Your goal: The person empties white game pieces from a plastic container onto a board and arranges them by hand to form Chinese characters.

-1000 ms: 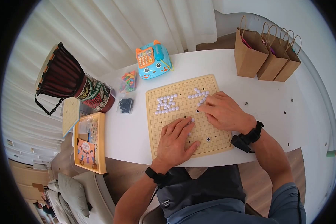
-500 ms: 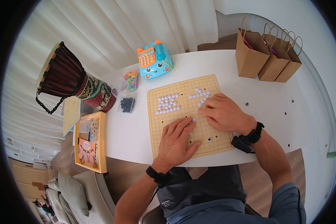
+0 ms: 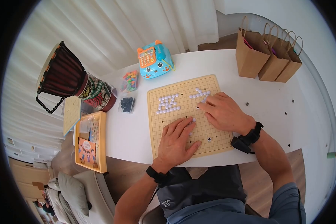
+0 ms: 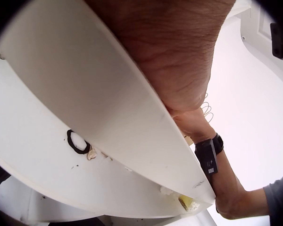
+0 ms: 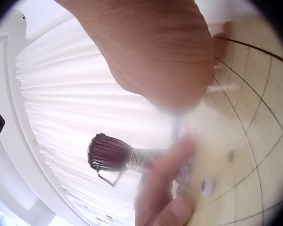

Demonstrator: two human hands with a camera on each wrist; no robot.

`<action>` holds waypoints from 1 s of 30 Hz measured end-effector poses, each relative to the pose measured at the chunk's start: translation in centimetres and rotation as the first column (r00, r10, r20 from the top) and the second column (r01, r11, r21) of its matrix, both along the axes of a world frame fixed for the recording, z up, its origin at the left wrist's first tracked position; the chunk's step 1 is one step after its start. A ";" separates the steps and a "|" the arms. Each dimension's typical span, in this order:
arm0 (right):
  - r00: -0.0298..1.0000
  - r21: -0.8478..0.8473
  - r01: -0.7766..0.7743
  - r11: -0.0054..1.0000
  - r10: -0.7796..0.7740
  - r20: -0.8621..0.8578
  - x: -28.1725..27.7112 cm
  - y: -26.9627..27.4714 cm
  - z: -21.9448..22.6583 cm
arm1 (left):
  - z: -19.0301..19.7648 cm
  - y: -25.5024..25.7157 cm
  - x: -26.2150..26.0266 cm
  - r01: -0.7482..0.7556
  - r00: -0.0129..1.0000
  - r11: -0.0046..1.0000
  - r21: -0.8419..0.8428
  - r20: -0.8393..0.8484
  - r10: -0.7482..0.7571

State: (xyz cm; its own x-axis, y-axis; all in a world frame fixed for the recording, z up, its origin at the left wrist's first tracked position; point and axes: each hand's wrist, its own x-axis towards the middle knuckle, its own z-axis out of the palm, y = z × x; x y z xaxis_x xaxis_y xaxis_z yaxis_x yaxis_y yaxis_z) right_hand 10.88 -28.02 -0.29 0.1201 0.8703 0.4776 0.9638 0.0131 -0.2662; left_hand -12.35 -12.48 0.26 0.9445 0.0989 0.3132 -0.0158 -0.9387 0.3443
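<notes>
A square wooden Go board point(image 3: 175, 147) lies on the table under both hands. My left hand point(image 3: 173, 143) rests flat on its lower middle, fingers spread, with small white pieces point(image 3: 193, 120) at its fingertips. Over the right half, my right hand point(image 3: 226, 112) holds its index fingertip at a dark-centred white piece point(image 3: 198, 107), its thumb apart below. A group of white pieces point(image 3: 168, 103) forms a pattern at left. Another white group point(image 3: 198, 93) is partly covered by the right hand. A dark-centred white piece point(image 3: 209, 139) lies below that hand; the right wrist view shows a similar piece point(image 5: 206, 186).
Left of the board are clear boxes of dark pieces point(image 3: 127, 105) and colourful pieces point(image 3: 130, 80). A toy telephone point(image 3: 155, 61) stands behind it. Paper bags point(image 3: 252, 56) stand at back right. A drum point(image 3: 76, 82) and wooden tray point(image 3: 102, 149) are at far left.
The right index fingertip has shifted slightly on the board, and the dark-centred piece beside it, covered half a second ago, shows again a little farther up. The left hand stays in place.
</notes>
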 end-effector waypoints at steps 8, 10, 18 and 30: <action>0.999 0.002 -0.037 0.999 0.037 0.019 -0.4 0.8 -0.1 | 0.0 0.0 0.0 -0.001 1.000 1.000 -0.003 0.015 0.001; 0.999 0.014 -0.043 0.999 0.043 0.020 -0.3 1.0 -0.3 | -0.1 0.0 0.0 0.002 1.000 1.000 -0.001 0.018 -0.002; 0.999 0.047 -0.034 0.998 0.034 0.003 -0.2 1.7 -1.1 | -0.1 -0.1 0.0 -0.007 1.000 1.000 0.003 0.019 0.007; 1.000 0.151 -0.001 0.989 0.001 0.003 -0.1 1.8 -1.3 | 0.0 0.0 0.1 -0.005 1.000 1.000 0.010 0.015 0.005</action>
